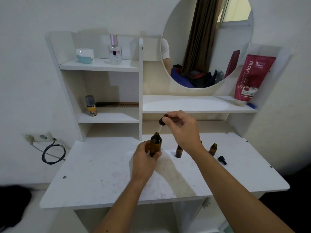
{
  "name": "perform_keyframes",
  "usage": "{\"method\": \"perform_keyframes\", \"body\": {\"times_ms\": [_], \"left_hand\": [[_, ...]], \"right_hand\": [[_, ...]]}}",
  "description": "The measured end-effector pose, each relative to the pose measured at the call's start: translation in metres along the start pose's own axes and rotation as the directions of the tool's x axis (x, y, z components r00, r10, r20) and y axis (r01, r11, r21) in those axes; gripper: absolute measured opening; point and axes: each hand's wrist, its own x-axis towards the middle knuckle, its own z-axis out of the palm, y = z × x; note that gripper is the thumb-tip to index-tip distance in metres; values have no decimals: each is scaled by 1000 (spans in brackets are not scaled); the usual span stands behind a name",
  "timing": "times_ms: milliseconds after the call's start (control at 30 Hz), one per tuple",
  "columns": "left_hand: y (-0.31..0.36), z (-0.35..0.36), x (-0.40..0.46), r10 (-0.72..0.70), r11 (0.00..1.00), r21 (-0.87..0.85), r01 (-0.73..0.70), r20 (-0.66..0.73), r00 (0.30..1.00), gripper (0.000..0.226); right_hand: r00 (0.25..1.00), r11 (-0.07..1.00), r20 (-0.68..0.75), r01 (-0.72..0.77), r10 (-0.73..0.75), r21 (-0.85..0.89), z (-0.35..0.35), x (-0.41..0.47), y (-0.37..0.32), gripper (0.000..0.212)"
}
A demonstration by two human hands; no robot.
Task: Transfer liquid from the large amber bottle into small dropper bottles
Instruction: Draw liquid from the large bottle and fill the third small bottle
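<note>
Holding the large amber bottle (155,144) steady on the surface (101,174), the left hand (144,158) wraps it so the right hand (180,126) can pinch the dropper (162,122) above its mouth. Small dropper bottles (178,151) wait nearby.

large bottle (155,145): showing amber at centre
small bottles (178,151): showing amber
table (101,174): looking white
tube (250,78), right: showing red with white lettering
cable (53,153), left: showing black

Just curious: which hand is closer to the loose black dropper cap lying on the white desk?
Right. The right hand is above and left of the black dropper cap; the left hand is farther left.
</note>
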Motion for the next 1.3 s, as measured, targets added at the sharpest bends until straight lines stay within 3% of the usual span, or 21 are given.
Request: {"method": "perform_keyframes", "body": {"times_ms": [100,300,533,800,933,1067,1200,1300], "left_hand": [[1,0,-1,-1,1000,18,1,-27,1000,65],[3,0,-5,24,1000,6,-24,-19,1000,53],[5,-1,-13,43,998,36,-42,-35,998,59],[19,6,-40,-43,998,-63,30,-221,974,57],[37,35,-66,-17,990,-138,1,-120,993,47],[57,78,-85,49,988,-148,-34,99,994,45],[68,125,-89,106,991,-110,-78,271,957,54],[75,154,-87,99,995,-44,-90,300,949,65]], "right_hand": [[998,999,-51,35,-33,20,-15,-2,-7,17],[990,990,-138,5,14,138,-39,-2,-14,16],[979,996,-200,-25,42,86,-82,-21,-3,15],[956,992,-267,-126,123,4,-138,-44,32,17],[939,990,-319,-140,130,-7,-159,-48,43,15],[924,988,-359,-152,131,-33,-174,-48,50,17],[922,984,-361,-171,138,-60,-182,-47,62,16],[921,982,-359,-182,151,-55,-186,-46,69,16]]}}
